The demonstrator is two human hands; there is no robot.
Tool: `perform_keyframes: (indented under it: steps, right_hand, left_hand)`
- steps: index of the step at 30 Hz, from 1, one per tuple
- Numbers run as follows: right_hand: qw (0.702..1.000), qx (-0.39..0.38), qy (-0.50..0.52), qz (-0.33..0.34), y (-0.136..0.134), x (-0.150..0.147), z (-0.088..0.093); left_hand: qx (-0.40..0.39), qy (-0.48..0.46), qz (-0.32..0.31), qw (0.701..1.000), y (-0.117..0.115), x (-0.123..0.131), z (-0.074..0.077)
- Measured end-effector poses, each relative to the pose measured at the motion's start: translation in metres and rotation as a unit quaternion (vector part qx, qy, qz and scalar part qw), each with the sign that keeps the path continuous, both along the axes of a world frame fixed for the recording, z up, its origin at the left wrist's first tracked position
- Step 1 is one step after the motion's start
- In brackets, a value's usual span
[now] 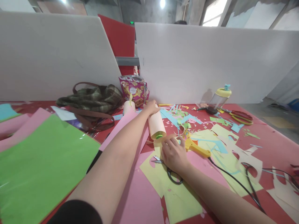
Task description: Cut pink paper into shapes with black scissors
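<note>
My left hand (152, 108) is stretched forward and closed round the far end of a peach paper-wrapped roll (156, 125), whose green core shows at the near end. My right hand (174, 153) lies palm down just in front of the roll's near end, fingers curled and pressing on the paper there. A yellow glue gun (195, 147) with a black cord lies right of that hand. Small scissors (171, 172) lie partly under my right wrist, on yellow and pink sheets.
A large green sheet (44, 165) and pink sheets cover the left of the red table (275, 146). Behind stand a plaid bag (93, 101), a snack packet (133, 88), a second small roll (129, 106), a yellow-lidded bottle (219, 99) and red-handled scissors (240, 116). White partitions close off the back.
</note>
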State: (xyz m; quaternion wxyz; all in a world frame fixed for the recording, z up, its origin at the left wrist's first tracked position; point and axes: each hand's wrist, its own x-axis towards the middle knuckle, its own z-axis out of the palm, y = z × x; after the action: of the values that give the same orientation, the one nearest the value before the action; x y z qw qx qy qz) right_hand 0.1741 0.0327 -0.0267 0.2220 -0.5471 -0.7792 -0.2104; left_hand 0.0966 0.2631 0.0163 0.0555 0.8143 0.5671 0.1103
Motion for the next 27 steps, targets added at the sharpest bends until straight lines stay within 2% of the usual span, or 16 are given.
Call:
perform_keyframes:
  steps: [7,11,16,18,22,27]
  right_hand:
    - [0.998,0.030,0.055,-0.018,-0.003,-0.002,0.006]
    - [0.996,0.045,0.065,-0.029,-0.002,-0.003,0.004]
    - [0.997,0.041,0.061,-0.031,-0.001,-0.004,0.002]
    - [0.997,0.038,0.060,-0.032,-0.001,-0.005,0.002]
    - [0.997,0.031,0.061,-0.026,-0.002,-0.005,0.003]
    - [0.998,0.021,0.062,-0.021,-0.003,-0.006,0.006]
  left_hand:
    - [0.005,-0.020,0.028,0.999,-0.005,0.002,0.005]
    - [0.001,-0.034,0.100,0.994,-0.014,0.003,0.006]
    - [-0.043,-0.029,0.192,0.980,-0.025,-0.001,0.010]
    - [-0.063,-0.020,0.192,0.979,-0.028,-0.003,0.014]
    - [-0.113,0.002,0.144,0.983,-0.035,-0.002,0.017]
    - [-0.144,0.025,0.111,0.983,-0.044,0.008,0.013]
